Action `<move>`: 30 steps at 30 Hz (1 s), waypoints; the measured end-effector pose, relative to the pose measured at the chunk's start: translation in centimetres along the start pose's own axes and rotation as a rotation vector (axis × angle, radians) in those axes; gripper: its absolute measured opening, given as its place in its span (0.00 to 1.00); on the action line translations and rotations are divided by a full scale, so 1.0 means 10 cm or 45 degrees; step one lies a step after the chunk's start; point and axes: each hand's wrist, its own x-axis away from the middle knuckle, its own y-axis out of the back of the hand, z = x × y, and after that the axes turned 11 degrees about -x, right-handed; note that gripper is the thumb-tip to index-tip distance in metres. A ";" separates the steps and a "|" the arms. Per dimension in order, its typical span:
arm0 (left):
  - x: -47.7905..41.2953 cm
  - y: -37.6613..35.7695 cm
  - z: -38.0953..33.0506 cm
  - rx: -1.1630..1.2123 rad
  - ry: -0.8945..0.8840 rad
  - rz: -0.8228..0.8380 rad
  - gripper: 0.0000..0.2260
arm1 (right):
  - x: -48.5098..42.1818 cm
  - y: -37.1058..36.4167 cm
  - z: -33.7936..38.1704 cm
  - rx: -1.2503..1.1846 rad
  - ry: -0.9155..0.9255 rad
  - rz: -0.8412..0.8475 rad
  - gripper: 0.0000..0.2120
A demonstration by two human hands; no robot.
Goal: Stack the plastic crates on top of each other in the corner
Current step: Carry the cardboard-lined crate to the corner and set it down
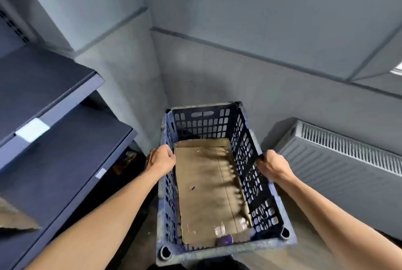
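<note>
A dark blue perforated plastic crate (219,251) fills the centre of the view, its far end pointing into the grey wall corner. A sheet of brown cardboard (206,191) lines its bottom, with a small purple item (225,241) at the near end. My left hand (162,159) is closed over the crate's left long rim. My right hand (273,166) grips the right long rim opposite it. Whether another crate sits beneath this one is hidden.
Dark blue metal shelves (50,139) with white label tags run along the left, close to the crate. A grey panel radiator (339,160) is mounted on the right wall. Grey walls meet in the corner (156,73) just beyond the crate.
</note>
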 end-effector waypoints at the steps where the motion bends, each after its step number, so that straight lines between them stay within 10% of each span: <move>1: -0.03 -0.01 -0.04 0.018 0.031 -0.015 0.07 | -0.14 0.05 0.04 0.020 0.027 0.010 0.10; 30: -1.52 -0.50 -0.05 0.131 0.528 0.091 0.11 | -2.38 -0.43 0.56 0.256 0.045 0.211 0.10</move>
